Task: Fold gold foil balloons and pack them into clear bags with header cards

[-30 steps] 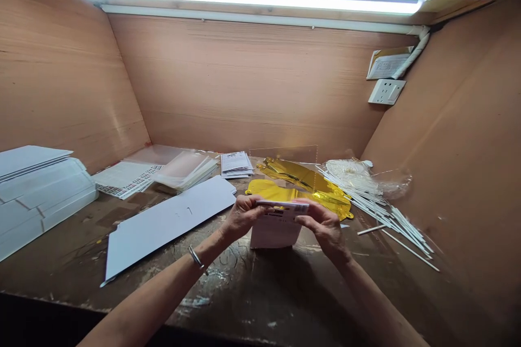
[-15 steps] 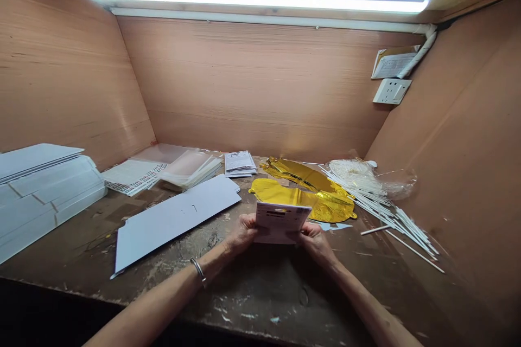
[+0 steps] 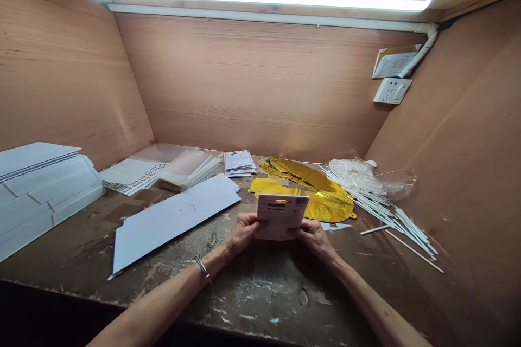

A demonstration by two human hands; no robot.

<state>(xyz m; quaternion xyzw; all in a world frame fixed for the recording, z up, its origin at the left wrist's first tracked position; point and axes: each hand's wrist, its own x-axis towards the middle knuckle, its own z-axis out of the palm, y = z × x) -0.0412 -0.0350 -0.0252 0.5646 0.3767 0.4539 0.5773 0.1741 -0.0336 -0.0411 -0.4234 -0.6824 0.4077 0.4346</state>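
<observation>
The white printed card (image 3: 280, 216) was at the lower centre of the frame, directly between the left hand (image 3: 240, 234) and the right hand (image 3: 317, 237). Neither hand was nearer: each grip pinched one side edge. Its slotted end pointed toward the top of the frame, in front of the gold foil (image 3: 331, 207). The outline looked nearly square, so I couldn't tell its long axis, nor whether its lower edge touched the surface (image 3: 252, 287).

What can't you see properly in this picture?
In the head view:
Printed card: small print too tiny to read; far side turned away.
Left hand and right hand: some fingers hidden behind the card.
Gold foil: partly covered by the card.
White stack: cut off by the left edge.
</observation>
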